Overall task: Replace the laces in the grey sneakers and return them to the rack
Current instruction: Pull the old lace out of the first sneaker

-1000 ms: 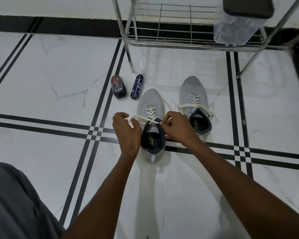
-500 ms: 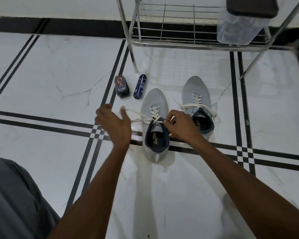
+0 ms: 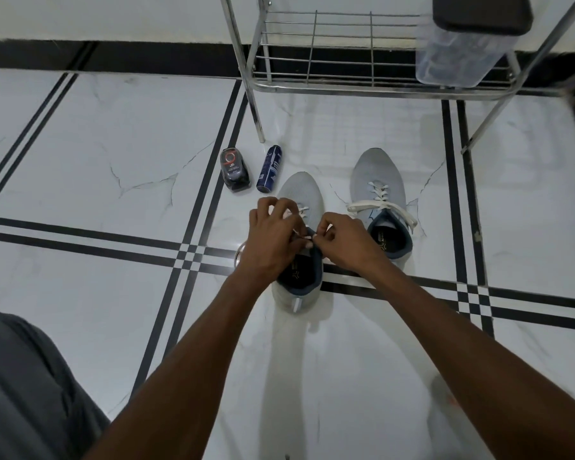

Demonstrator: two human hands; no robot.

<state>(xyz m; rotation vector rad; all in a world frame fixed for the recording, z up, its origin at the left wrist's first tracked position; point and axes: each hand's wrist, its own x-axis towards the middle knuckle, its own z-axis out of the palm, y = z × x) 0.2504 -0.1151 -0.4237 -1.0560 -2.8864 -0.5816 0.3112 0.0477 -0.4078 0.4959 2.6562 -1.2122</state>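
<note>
White lace [image 3: 302, 239] is pinched in each grip, left hand [image 3: 273, 240] and right hand [image 3: 344, 242], over the near grey sneaker [image 3: 301, 194].

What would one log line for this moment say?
step: tying lace | both hands pinch white lace over left sneaker | right sneaker laced | rack awaits

White tiled floor [image 3: 113, 144]: two sneakers [image 3: 377, 180], spray can [image 3: 269, 171], rack [image 3: 346, 84].

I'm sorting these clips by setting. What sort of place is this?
Probably a home, perhaps an entryway: a white marble-look tiled floor with black stripes, a metal shoe rack by the wall, and grey sneakers being laced on the floor beside shoe-care items.
</note>
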